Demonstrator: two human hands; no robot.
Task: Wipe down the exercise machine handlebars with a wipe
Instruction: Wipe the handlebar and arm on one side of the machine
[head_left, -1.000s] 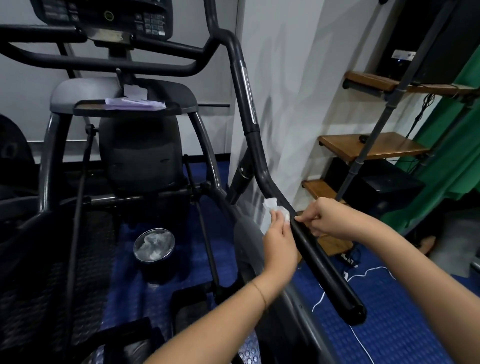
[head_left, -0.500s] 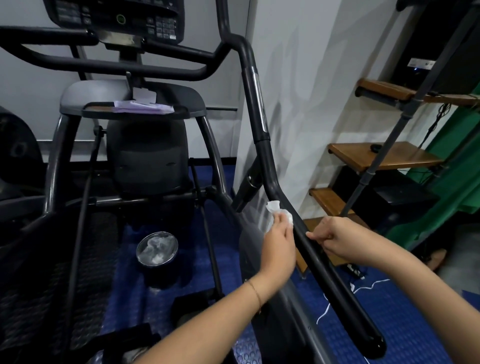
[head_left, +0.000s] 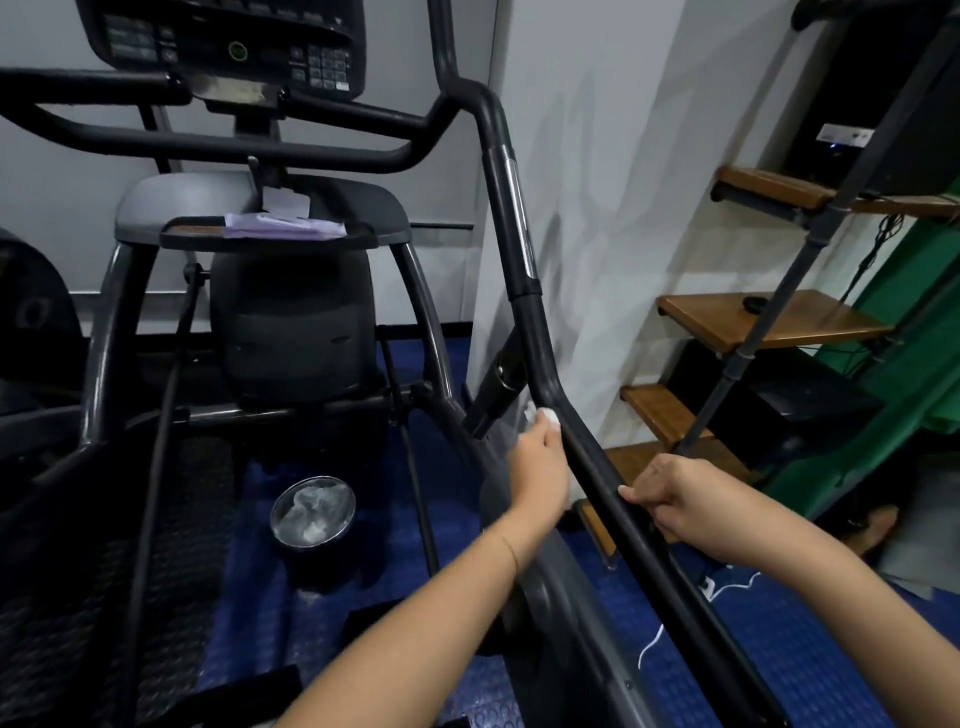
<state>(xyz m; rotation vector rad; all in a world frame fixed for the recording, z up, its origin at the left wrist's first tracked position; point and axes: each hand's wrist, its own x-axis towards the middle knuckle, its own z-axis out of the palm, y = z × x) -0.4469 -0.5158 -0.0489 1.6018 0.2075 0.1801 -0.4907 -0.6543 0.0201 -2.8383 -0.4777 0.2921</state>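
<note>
A long black handlebar (head_left: 524, 312) of the exercise machine runs from upper centre down to the lower right. My left hand (head_left: 540, 462) presses a small white wipe (head_left: 545, 415) against the bar's left side, just below its bend. Only a bit of the wipe shows past my fingertips. My right hand (head_left: 675, 499) grips the same bar lower down, fingers curled around it from the right.
The machine's console (head_left: 228, 47) and a tray holding a purple packet (head_left: 280, 226) are at upper left. A metal bin (head_left: 313, 512) stands on the blue floor. Wooden stair treads (head_left: 769, 317) with a dark rail rise at right, beside a green cloth (head_left: 904, 332).
My left hand has slid the wipe up the bar toward the bend. My right hand has stayed gripping the bar lower down. The view has tilted, showing more of the bar's lower end.
</note>
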